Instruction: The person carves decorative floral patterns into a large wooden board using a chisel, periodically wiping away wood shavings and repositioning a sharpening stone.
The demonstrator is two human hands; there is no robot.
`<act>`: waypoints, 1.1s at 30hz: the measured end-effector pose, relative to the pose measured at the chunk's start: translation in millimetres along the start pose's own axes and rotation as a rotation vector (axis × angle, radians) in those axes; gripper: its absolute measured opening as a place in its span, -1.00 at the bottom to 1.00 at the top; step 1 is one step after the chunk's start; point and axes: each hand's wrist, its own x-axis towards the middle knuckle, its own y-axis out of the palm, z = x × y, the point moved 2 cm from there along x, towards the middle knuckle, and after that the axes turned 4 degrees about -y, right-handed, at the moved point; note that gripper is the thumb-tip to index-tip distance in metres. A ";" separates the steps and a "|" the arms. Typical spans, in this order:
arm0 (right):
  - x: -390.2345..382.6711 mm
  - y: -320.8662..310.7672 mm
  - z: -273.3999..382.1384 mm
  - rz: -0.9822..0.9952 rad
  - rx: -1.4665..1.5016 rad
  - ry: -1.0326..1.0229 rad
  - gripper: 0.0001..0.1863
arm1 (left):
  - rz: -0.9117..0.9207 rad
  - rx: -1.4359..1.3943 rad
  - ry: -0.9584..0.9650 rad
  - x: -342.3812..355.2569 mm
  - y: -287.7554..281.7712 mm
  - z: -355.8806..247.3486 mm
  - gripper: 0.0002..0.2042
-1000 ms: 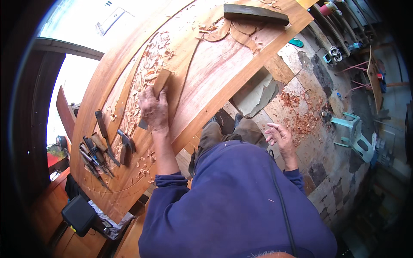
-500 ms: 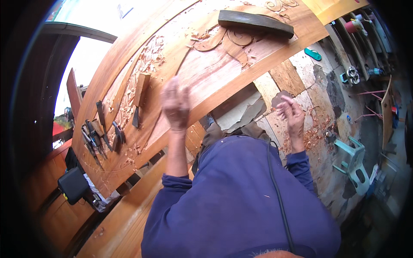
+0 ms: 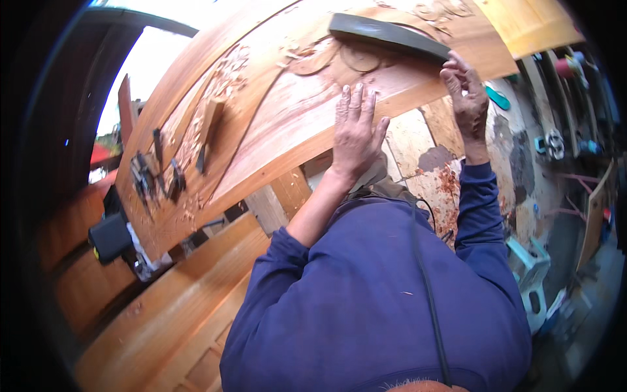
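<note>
A large wooden panel (image 3: 294, 127) with carved scrolls lies in front of me. My left hand (image 3: 354, 134) is over its near edge, fingers stretched and apart, holding nothing; whether it rests on the wood I cannot tell. Across the carving at the far side lies a long, dark, slightly curved block (image 3: 392, 38). Close to the block's right end is my right hand (image 3: 466, 101), its fingers loosely bent and apart with nothing visible in them. Contact between fingertips and block is unclear.
Several carving chisels (image 3: 149, 176) and a wooden mallet (image 3: 209, 121) lie on the panel's left part among curled shavings (image 3: 225, 78). A wooden bench (image 3: 176, 287) stands at lower left. To the right are a green slipper (image 3: 498, 98) and a pale green plastic stool (image 3: 532, 277).
Both my hands have moved: the left rightward along the panel's near edge, the right up and forward to the dark block's end. The view has shifted slightly.
</note>
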 end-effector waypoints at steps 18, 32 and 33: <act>90.5 43.6 -111.9 0.177 -1.063 -0.181 -0.26 | -0.371 0.090 -0.330 -123.5 -157.1 100.2 -0.55; -19.3 119.9 -10.5 0.141 -0.857 -0.511 -0.30 | -0.688 0.409 -0.407 -146.4 -298.7 312.3 -0.62; -35.0 132.8 -6.8 0.181 -0.826 -0.438 -0.30 | -0.694 0.403 -0.429 -144.7 -306.6 328.7 -0.63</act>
